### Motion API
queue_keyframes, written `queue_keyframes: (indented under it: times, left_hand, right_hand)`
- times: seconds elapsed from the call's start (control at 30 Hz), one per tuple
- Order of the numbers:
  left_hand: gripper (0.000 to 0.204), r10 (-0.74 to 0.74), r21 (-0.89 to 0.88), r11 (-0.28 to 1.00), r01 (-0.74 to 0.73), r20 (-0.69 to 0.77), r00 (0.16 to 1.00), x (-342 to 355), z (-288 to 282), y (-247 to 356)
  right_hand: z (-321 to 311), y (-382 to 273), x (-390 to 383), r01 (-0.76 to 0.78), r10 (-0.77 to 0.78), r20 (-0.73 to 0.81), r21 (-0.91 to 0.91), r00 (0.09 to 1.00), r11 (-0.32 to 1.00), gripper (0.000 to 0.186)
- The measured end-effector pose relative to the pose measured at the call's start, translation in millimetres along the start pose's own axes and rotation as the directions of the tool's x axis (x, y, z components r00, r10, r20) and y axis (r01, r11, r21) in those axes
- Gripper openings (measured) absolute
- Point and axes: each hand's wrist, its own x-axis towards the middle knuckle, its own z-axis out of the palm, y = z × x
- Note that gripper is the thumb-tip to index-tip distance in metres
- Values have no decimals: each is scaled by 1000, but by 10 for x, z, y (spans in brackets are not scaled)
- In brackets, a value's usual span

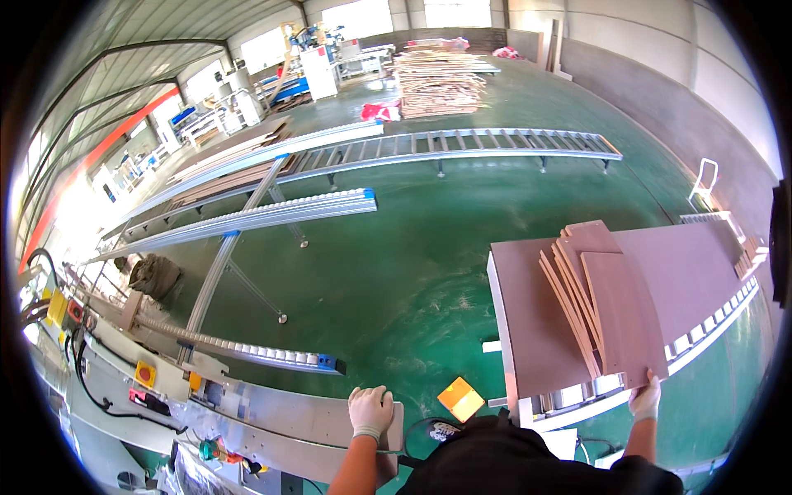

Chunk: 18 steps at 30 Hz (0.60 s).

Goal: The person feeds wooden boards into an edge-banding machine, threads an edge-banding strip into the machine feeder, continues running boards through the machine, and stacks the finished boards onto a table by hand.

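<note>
My left hand, in a white glove, rests with curled fingers at the end of the long grey metal machine bed. Whether anything is inside those fingers is hidden. On the right, my right hand, also gloved, grips the near corner of a brown board. That board leans over several similar narrow boards, fanned out and tilted. All of them lie on a wide brown panel, which sits on a roller conveyor.
Aluminium roller arms reach in from the left, on legs. Beyond them runs a long roller conveyor. Farther off stands a tall stack of boards. A yellow block-like object is on the green floor by my feet. Cables hang along the machine.
</note>
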Motion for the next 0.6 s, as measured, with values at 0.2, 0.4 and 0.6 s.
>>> queue_keyframes:
  times: [0.2,0.4,0.6]
  left_hand:
    - [36,-217,-297,920,255,157,964,78,94,273]
    - [61,53,-781,163,603,617,785,150,308,1236]
    - [65,-14,-740,-440,509,572,820,327,-432,1660]
  right_hand:
    - [664,-82,-762,-11,30,188,-99,982,995,22]
    - [1565,292,-1403,367,-193,500,-279,845,887,41]
    - [2502,631,-2015,530,141,864,-417,483,739,41]
